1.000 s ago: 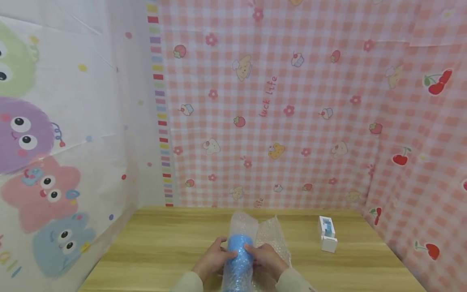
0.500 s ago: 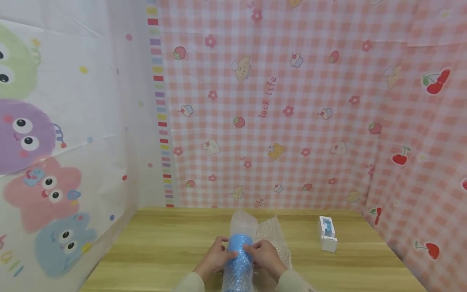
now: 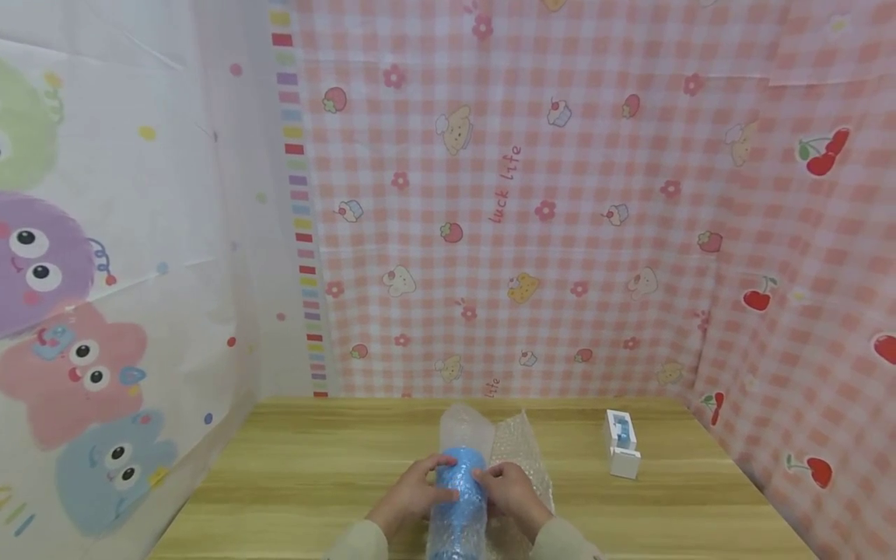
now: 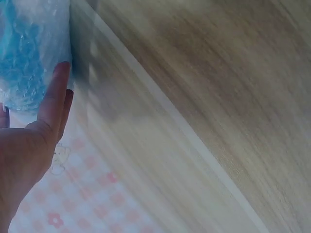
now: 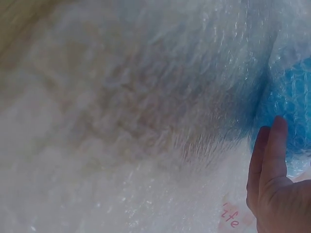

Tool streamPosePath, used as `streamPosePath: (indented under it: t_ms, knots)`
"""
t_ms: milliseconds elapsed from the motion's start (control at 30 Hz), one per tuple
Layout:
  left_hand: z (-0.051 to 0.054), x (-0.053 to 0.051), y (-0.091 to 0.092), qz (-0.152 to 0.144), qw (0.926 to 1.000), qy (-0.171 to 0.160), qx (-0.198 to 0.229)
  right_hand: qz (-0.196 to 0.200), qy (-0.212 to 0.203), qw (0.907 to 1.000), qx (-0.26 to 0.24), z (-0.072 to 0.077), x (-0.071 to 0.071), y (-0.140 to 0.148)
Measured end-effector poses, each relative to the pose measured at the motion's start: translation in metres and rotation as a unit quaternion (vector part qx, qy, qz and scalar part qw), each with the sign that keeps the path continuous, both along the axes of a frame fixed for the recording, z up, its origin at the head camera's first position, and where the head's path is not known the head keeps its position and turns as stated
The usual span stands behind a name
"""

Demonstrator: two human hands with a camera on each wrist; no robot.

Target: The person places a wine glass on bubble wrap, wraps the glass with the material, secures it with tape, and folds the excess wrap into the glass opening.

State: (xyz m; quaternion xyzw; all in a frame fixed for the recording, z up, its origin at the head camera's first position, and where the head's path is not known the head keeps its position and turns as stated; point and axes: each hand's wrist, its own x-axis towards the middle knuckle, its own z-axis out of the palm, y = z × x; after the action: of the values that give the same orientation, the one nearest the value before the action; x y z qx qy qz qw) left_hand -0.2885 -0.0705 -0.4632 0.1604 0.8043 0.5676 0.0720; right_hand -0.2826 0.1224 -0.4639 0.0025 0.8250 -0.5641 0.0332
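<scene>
A blue cylinder (image 3: pixel 460 509) lies in the lower middle of the head view, rolled in clear bubble wrap (image 3: pixel 465 426) that extends past its far end. From the left, my left hand (image 3: pixel 413 495) holds the roll, thumb and a finger over its top. My right hand (image 3: pixel 514 491) holds the opposite side, its thumb on the blue surface. In the left wrist view, the left fingers (image 4: pixel 54 99) lie along the wrapped side. The right fingers (image 5: pixel 273 158) touch the wrap over the blue in the right wrist view. The underside of the roll is hidden.
A loose flap of bubble wrap (image 3: pixel 518 447) spreads on the wooden table (image 3: pixel 301 467) to the right of the roll. Farther right stands a small white tape dispenser (image 3: pixel 621 443) with blue inside. Patterned sheets (image 3: pixel 560 257) hang behind and at both sides.
My left hand's finger and thumb have shifted farther over the top of the roll. The right hand stays nearly in place. The head view has turned slightly right.
</scene>
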Motion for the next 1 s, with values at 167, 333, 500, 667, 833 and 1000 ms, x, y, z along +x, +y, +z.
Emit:
streamPosePath:
  t_ms: [167, 333, 500, 667, 833, 1000]
  knots:
    - [-0.003, -0.001, 0.0, 0.0, 0.9999, -0.012, 0.01, -0.007, -0.001, 0.9994, 0.034, 0.001, 0.001, 0.0]
    - [0.0, -0.001, 0.003, 0.013, 0.9999, -0.002, -0.004, 0.003, -0.015, 0.9999, -0.003, 0.002, 0.002, -0.001]
    - [0.003, 0.001, 0.003, -0.002, 0.9998, 0.016, -0.007, 0.032, -0.026, 0.9982, -0.043, 0.002, 0.002, 0.001]
    - [0.004, 0.0, -0.001, -0.022, 0.9997, -0.012, -0.004, 0.043, -0.043, 0.9973, -0.041, 0.002, 0.0, 0.001]
    - [0.001, -0.001, -0.006, -0.017, 0.9989, -0.044, 0.002, 0.042, -0.048, 0.9972, -0.038, 0.003, -0.001, -0.001]
    - [-0.001, -0.001, -0.009, -0.011, 0.9984, -0.055, 0.011, 0.031, -0.044, 0.9973, -0.05, 0.001, 0.001, -0.004]
